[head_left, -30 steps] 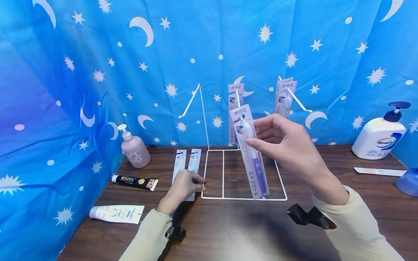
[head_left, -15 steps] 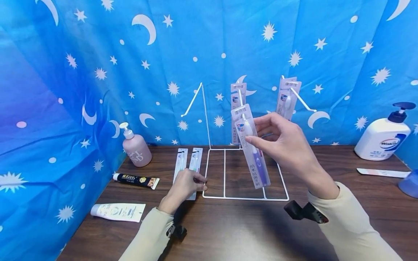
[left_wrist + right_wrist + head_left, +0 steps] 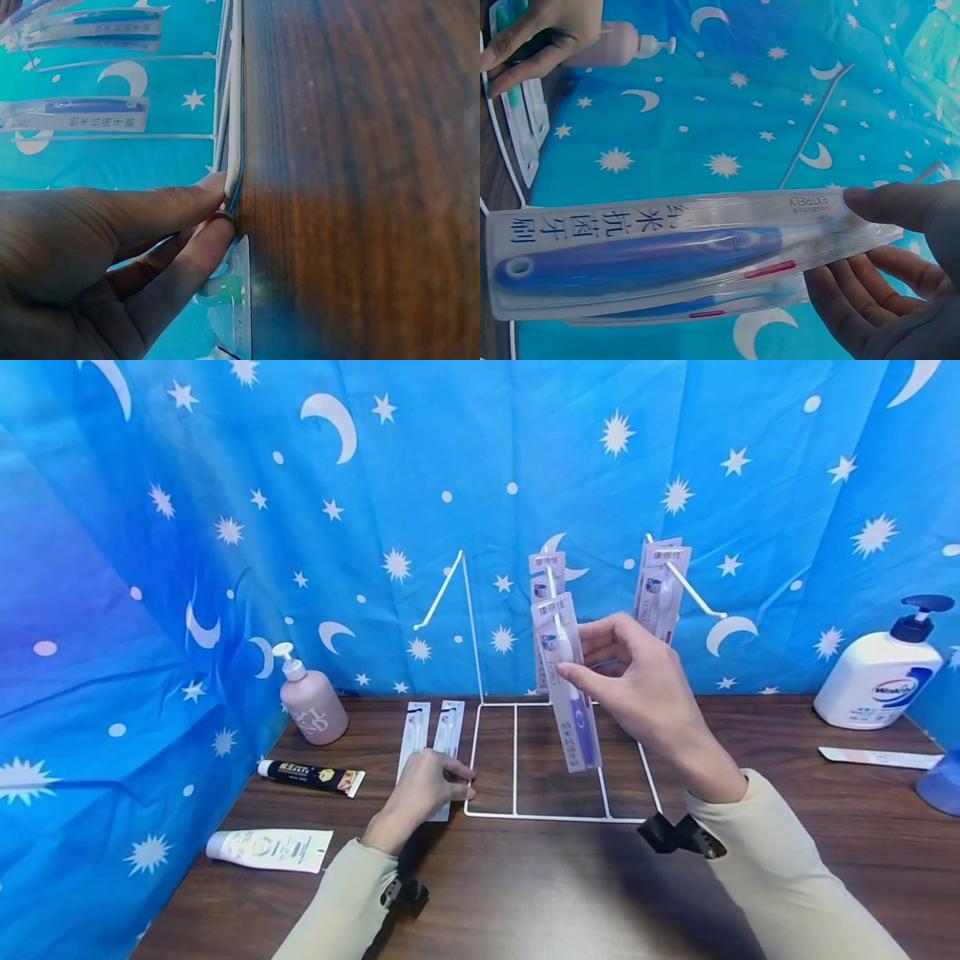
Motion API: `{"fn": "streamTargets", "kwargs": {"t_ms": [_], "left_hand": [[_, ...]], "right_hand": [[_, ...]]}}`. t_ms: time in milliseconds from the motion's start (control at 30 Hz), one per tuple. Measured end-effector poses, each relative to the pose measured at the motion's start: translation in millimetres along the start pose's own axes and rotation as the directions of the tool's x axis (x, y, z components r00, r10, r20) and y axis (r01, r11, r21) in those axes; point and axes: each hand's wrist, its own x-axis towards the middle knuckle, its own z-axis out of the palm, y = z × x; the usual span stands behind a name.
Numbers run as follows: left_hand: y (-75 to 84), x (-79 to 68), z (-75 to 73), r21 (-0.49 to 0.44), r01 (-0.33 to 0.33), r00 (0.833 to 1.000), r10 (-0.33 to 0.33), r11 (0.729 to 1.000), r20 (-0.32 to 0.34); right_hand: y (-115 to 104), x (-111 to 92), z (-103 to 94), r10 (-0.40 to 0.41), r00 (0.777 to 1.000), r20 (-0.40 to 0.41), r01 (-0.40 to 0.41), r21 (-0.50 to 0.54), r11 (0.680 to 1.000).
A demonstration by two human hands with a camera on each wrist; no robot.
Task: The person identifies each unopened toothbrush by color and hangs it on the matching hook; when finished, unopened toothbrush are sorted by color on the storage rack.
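Note:
My right hand [image 3: 637,677] pinches a purple toothbrush in a clear blister pack [image 3: 567,685] between thumb and fingers. The pack hangs nearly upright, its top overlapping the front end of the white wire rack's middle hook in the head view. Behind it, another packaged toothbrush [image 3: 546,564] hangs on that hook. My left hand [image 3: 427,785] pinches the front left corner of the wire rack [image 3: 555,817], close to the tabletop; in the left wrist view, the thumb and a finger [image 3: 210,244] meet at the wire. Two packaged green toothbrushes [image 3: 450,718] lie beside and partly under this hand.
More packaged toothbrushes [image 3: 663,585] hang on the right hook; the left hook [image 3: 438,589] is bare. At left are a pink pump bottle [image 3: 313,706], a black toothpaste tube [image 3: 311,777] and a white tube [image 3: 270,850]. A white pump bottle [image 3: 877,677] stands at right.
My right hand has shifted left and slightly up with the toothbrush pack, which now hangs straighter and higher above the rack's base. The left hand stays at the rack's corner.

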Motion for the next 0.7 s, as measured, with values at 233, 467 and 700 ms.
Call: {"fn": "streamTargets", "kwargs": {"t_ms": [233, 467, 700], "left_hand": [[-1.2, -1.8, 1.1, -0.005, 0.000, 1.000, 0.000, 1.000, -0.004], [-1.9, -3.0, 1.2, 0.003, 0.008, 1.000, -0.008, 1.000, -0.013], [-0.5, -0.5, 0.5, 0.001, -0.012, 1.000, 0.012, 1.000, -0.025]], "right_hand": [[11, 8, 15.1, 0.008, 0.999, -0.045, -0.005, 0.064, 0.998], [18, 19, 25.6, 0.015, 0.996, -0.086, -0.008, 0.081, 0.997], [27, 32, 31.7, 0.005, 0.992, -0.127, 0.008, 0.104, 0.995]]}}
